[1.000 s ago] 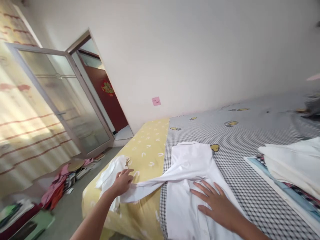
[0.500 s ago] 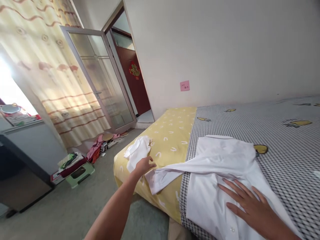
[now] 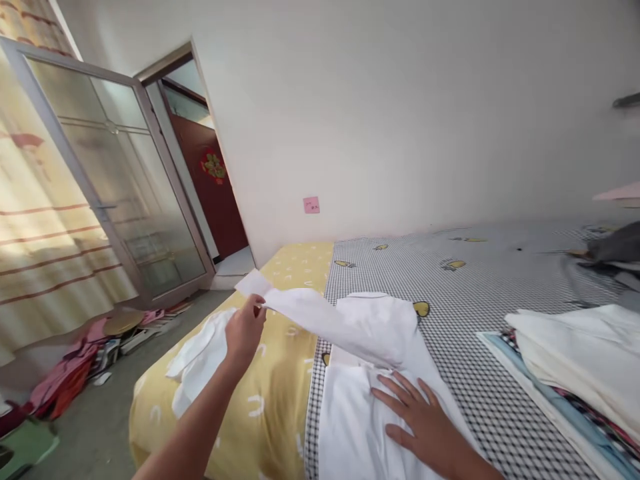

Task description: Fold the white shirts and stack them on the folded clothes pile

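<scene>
A white button-up shirt point(image 3: 350, 413) lies on the bed, partly over the checked cover and partly over the yellow strip. Its sleeve point(image 3: 305, 310) is lifted and stretched out to the left, with my left hand point(image 3: 245, 330) closed on it near the cuff. My right hand point(image 3: 415, 413) lies flat on the shirt's body, fingers spread. Beside my left forearm a crumpled white cloth point(image 3: 205, 357) rests on the yellow part of the bed.
Folded clothes point(image 3: 575, 353) are stacked on the bed at the right. Dark items point(image 3: 617, 250) lie farther back there. A glass door point(image 3: 120, 173) stands ajar at the left. Clothes and books point(image 3: 95, 347) lie on the floor, near a green stool point(image 3: 30, 443).
My left hand has taken hold of the sleeve and raised it off the bed. My right hand stays flat on the shirt. The view has turned to the right, bringing the folded stack into sight.
</scene>
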`<state>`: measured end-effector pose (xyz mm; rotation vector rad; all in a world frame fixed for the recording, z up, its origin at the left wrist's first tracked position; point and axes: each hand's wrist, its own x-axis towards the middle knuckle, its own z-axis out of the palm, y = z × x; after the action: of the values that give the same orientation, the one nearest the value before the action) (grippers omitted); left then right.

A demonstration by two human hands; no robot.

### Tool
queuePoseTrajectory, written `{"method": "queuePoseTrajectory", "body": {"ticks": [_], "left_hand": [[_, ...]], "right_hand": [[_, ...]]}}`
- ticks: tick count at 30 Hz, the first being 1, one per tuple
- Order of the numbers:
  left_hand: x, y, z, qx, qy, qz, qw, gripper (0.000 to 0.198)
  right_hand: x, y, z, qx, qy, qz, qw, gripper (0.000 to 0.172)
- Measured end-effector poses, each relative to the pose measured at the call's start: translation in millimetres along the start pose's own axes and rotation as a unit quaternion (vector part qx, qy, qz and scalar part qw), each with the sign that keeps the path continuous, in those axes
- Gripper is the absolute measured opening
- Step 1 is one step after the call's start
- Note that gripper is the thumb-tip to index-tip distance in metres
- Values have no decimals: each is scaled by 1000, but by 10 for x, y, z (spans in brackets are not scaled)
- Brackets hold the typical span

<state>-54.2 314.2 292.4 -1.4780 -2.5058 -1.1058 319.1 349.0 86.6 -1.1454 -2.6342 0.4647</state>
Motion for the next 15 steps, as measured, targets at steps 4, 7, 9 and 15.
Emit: {"method": "queuePoseTrajectory", "body": {"ticks": [4, 7, 9, 15], "left_hand": [[-300, -395, 251, -62, -54, -81, 993, 9], [-611, -839, 446, -124, -88, -201, 968, 7], [-754, -1073, 521, -156, -72, -265, 949, 9], [-672, -1399, 713, -160, 7, -327, 931, 31]], "right_hand": [[-8, -18, -35, 1, 4, 0, 1000, 59], [-7, 20, 13, -15, 13, -4, 1000, 58], [-6, 78, 90, -29, 23, -8, 999, 58], [39, 342, 386, -51, 56, -26, 997, 60]]}}
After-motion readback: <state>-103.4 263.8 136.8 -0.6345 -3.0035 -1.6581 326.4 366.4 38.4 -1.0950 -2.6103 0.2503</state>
